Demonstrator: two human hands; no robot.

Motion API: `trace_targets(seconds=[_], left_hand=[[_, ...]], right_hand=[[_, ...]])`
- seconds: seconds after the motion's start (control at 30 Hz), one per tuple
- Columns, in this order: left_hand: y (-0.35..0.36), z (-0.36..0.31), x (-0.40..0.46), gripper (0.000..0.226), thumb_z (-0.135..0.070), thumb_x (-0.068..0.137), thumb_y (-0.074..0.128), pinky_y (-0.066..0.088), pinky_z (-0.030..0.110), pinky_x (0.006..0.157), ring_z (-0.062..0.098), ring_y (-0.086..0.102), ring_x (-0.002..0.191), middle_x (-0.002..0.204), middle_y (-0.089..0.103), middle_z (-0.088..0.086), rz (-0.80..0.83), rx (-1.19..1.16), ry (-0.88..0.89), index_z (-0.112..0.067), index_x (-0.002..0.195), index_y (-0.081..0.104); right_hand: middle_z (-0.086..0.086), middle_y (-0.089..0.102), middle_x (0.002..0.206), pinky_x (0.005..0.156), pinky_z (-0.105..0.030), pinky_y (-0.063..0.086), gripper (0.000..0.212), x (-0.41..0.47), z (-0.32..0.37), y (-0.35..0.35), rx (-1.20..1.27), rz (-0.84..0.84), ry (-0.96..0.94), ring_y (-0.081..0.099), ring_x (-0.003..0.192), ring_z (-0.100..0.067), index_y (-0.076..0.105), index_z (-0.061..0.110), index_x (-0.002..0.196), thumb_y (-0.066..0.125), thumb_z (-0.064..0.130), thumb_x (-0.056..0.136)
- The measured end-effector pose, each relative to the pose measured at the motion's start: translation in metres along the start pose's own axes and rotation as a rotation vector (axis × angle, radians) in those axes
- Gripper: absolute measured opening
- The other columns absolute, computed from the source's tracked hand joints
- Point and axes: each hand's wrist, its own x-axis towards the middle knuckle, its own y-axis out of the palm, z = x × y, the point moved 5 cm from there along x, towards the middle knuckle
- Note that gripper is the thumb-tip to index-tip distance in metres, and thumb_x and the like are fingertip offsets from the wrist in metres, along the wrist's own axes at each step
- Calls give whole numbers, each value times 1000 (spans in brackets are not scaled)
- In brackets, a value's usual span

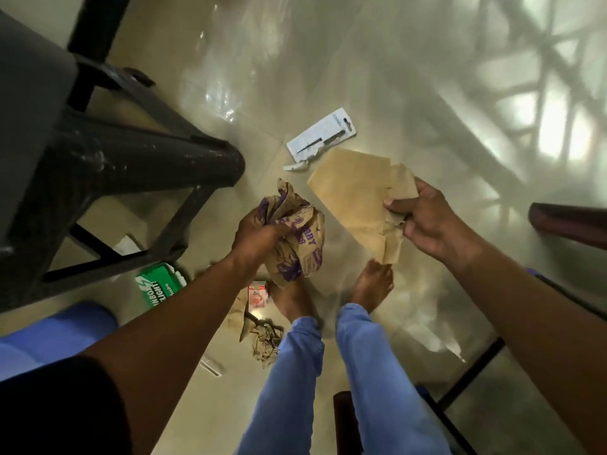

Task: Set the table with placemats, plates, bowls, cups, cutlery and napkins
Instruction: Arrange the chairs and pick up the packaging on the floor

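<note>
I look straight down at a glossy tiled floor and my own bare feet. My left hand [256, 234] grips a crumpled brown paper bag with purple print [300, 244], held above my left foot. My right hand [423, 218] pinches a flat, torn piece of plain brown paper [354, 195] by its right edge, thumb on top. No placemats, plates, bowls, cups or cutlery are in view.
A dark plastic stool [108, 165] stands at the left. On the floor lie a white packaging card [323, 134], a green carton [157, 285], a small pink carton [258, 295] and crumpled brown paper [264, 339]. Dark furniture legs [469, 376] are at the lower right.
</note>
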Motion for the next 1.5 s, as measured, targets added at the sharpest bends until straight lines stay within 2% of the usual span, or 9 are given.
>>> trace_targets(seconds=[0.17,0.3,0.4,0.5,0.63,0.8,0.93,1.17,1.5], left_hand=[[4,-33,-35,38,-20,87,68,59,50,93,31,74,104,108,79,8,58,-199,-93,-21,124,68],[7,-55,-69,28,-14,78,54,57,33,74,25,70,82,96,68,15,226,-421,-150,-6,103,64],[3,-61,-79,26,-9,78,42,54,34,71,26,64,80,93,60,15,316,-480,-174,-8,96,61],[6,-65,-81,28,-10,93,50,54,45,88,32,70,97,107,73,12,375,-505,-157,-12,114,69],[12,-47,-48,44,-28,94,75,61,48,89,31,72,110,125,73,9,130,-373,-122,-20,135,61],[12,-21,-3,50,-33,91,78,56,52,101,26,67,114,127,68,1,-177,-350,-180,-19,133,55],[13,-9,27,47,-33,92,77,55,52,102,24,62,111,112,61,-9,-272,-381,-214,-32,126,45],[10,23,74,60,-42,86,81,51,57,107,30,60,125,135,60,0,-343,-248,-242,-29,134,48],[-8,43,114,76,-44,85,82,50,58,108,32,57,128,143,56,5,-415,-206,-288,-22,147,44]], right_hand=[[-13,74,114,90,-60,58,50,-56,11,48,-68,-90,-20,72,105,-37,63,14,124,67,-13,82],[-5,75,109,89,-53,61,47,-87,17,77,-162,-164,-99,72,99,-29,64,24,110,75,-6,76],[-3,72,110,90,-43,60,49,-92,18,92,-235,-182,-167,71,99,-24,61,28,108,78,-4,74],[10,71,103,91,-47,58,57,-78,9,97,-453,-218,-183,70,97,-21,58,45,112,80,32,61],[13,70,102,92,-45,58,63,-30,-21,96,-662,-154,-183,68,102,-20,54,51,112,72,53,52],[12,71,98,90,-47,56,44,8,-13,100,-784,-94,-215,69,99,-20,58,45,106,62,74,74],[1,70,105,85,-35,49,31,55,22,102,-1023,-62,-413,66,100,-25,64,23,116,55,48,100],[-16,48,147,98,-50,50,58,170,37,132,-1766,168,-763,46,132,-40,51,14,140,70,26,87],[-18,40,151,104,-55,39,84,255,28,169,-2090,276,-904,42,134,-40,39,13,148,80,16,75]])
